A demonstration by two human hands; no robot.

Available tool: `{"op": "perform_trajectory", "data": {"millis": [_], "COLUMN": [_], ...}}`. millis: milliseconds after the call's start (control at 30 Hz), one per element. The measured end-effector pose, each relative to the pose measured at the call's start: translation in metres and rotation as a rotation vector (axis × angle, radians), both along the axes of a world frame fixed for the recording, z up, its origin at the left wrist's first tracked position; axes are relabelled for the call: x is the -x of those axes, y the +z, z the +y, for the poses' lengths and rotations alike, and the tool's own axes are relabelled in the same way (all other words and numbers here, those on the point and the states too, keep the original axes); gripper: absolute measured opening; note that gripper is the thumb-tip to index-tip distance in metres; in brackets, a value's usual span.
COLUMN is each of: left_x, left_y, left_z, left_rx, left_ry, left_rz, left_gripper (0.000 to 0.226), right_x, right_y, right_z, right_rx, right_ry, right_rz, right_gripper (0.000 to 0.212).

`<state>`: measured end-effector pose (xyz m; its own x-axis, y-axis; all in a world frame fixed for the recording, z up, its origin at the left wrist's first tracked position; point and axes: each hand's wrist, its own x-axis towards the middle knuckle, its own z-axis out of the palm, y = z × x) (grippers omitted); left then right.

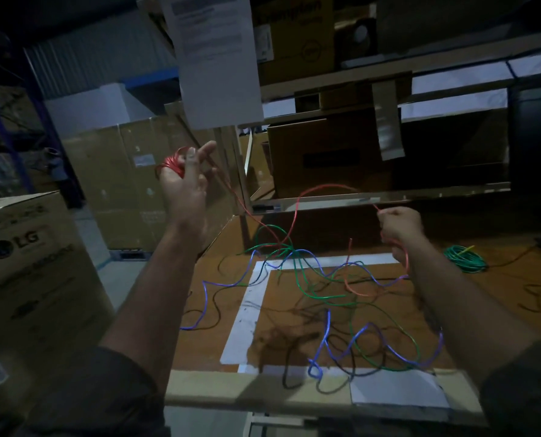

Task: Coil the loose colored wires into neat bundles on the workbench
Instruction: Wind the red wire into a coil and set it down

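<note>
My left hand (185, 181) is raised above the bench's left edge, with a red wire coil (173, 164) wound round its fingers and held by the thumb. From the coil the red wire (297, 203) runs down, loops up and reaches my right hand (400, 227), which pinches it in curled fingers; its tail hangs to the workbench (310, 310). Loose green wire (307, 279), purple wire (326, 335) and black wire (294, 373) lie tangled on the bench. A finished green coil (464, 258) lies at the right.
A white tape rectangle (247, 313) marks the bench top. Cardboard boxes (26, 263) stand to the left and on the shelves (373, 146) behind. A paper sheet (215, 58) hangs above my left hand.
</note>
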<state>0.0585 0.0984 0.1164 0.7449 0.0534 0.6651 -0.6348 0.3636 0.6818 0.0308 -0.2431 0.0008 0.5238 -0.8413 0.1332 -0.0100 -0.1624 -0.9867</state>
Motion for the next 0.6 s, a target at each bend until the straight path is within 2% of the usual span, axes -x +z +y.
{"op": "perform_trajectory", "data": {"millis": [67,200,300,400,533,600], "left_x": [-0.002,-0.013,-0.021,-0.029,-0.033,-0.029], "left_y": [0.000,-0.002,-0.012,-0.027,-0.033,-0.029], "left_z": [-0.001,0.001,0.000,-0.002,-0.003,-0.004], "left_rx": [-0.065,-0.124,-0.199,-0.275,-0.364,-0.395], "left_ry": [0.002,0.039,0.080,0.028,0.014,-0.034], "left_rz": [-0.011,0.052,0.100,0.150,0.206,0.220], "left_gripper": [0.015,0.019,0.020,0.017,0.044,0.036], "right_x": [-0.003,0.010,0.025,0.043,0.068,0.080], "right_y": [-0.007,0.007,0.032,0.063,0.086,0.087], "right_z": [-0.006,0.003,0.018,0.043,0.081,0.101], "right_rx": [-0.099,-0.220,-0.107,0.026,0.122,0.132], "right_ry": [0.054,0.057,0.163,0.404,0.589,0.692], "right_rz": [0.021,-0.180,-0.225,-0.296,-0.351,-0.371], "right_gripper": [0.011,0.007,0.016,0.025,0.031,0.030]}}
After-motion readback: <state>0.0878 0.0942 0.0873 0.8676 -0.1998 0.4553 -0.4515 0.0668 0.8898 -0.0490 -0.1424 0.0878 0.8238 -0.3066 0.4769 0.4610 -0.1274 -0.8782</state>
